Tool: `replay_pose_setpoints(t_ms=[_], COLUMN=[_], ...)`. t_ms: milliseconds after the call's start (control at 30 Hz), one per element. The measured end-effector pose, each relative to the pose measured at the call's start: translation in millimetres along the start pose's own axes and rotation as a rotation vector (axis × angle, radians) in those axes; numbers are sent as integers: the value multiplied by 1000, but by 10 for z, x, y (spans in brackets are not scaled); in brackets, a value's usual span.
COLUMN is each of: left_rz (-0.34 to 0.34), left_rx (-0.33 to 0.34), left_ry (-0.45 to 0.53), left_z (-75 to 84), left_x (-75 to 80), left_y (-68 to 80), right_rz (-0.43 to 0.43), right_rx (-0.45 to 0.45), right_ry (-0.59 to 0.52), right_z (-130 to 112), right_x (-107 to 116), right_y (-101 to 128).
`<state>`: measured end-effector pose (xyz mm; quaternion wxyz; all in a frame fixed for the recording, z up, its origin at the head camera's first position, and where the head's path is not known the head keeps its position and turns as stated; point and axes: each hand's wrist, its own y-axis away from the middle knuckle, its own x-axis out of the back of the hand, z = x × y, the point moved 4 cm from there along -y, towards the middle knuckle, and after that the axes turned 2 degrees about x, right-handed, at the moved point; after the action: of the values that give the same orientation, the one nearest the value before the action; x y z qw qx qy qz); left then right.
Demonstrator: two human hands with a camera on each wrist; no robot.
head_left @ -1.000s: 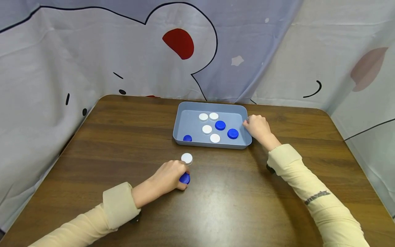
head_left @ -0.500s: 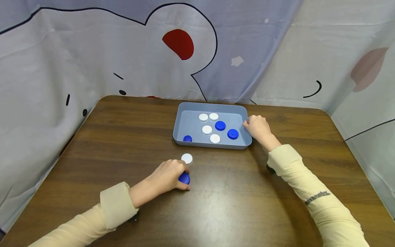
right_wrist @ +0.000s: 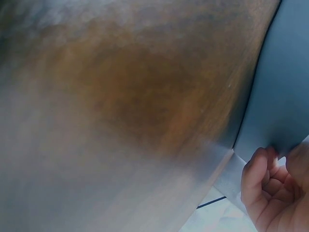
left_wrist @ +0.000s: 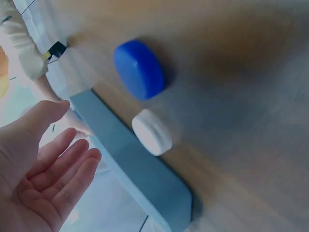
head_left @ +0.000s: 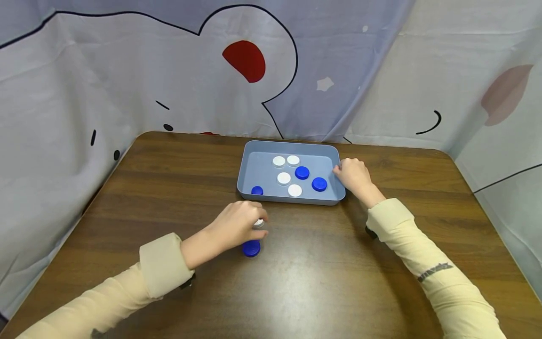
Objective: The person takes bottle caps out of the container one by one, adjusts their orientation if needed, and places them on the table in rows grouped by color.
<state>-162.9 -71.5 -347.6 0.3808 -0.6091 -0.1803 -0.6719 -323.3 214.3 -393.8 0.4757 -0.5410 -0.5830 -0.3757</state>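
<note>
A blue cap (head_left: 251, 248) (left_wrist: 140, 69) lies free on the wooden table. Just beyond it sits a white cap (head_left: 259, 223) (left_wrist: 152, 132), partly covered by my left hand (head_left: 247, 217). In the left wrist view that hand (left_wrist: 48, 169) hovers with relaxed, straight fingers and holds nothing. The grey-blue tray (head_left: 288, 198) (left_wrist: 140, 179) stands behind the caps and holds several white and blue caps. My right hand (head_left: 348, 173) (right_wrist: 270, 193) grips the tray's right rim (right_wrist: 285, 96) with curled fingers.
The table (head_left: 322, 263) has rounded corners and is walled in by a printed cloth backdrop (head_left: 127, 70) at the back and both sides. Bare wood lies left of the tray and in front of both hands.
My left hand has let go of the blue cap and moved away from me, over the white cap. The blue cap stays on the table. The right hand has not moved.
</note>
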Motion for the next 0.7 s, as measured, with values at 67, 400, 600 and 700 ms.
replay_pose_setpoints(t_ms=[67,400,600,700], left_rz=[1,-27,-68,-74], left_rx=[9,13,18,21], left_ry=[-3,-45,-44,-41], left_z=[-10,-45,-61,-90], left_x=[35,132,180,201], left_y=[-57,-332,-479,-550], right_rz=[1,2,8,9], right_rx=[2,1,6,8], right_ry=[1,5,5,5], right_z=[2,-4,-5,-5], right_x=[0,-6,-5,-7], right_y=[0,2,6,3])
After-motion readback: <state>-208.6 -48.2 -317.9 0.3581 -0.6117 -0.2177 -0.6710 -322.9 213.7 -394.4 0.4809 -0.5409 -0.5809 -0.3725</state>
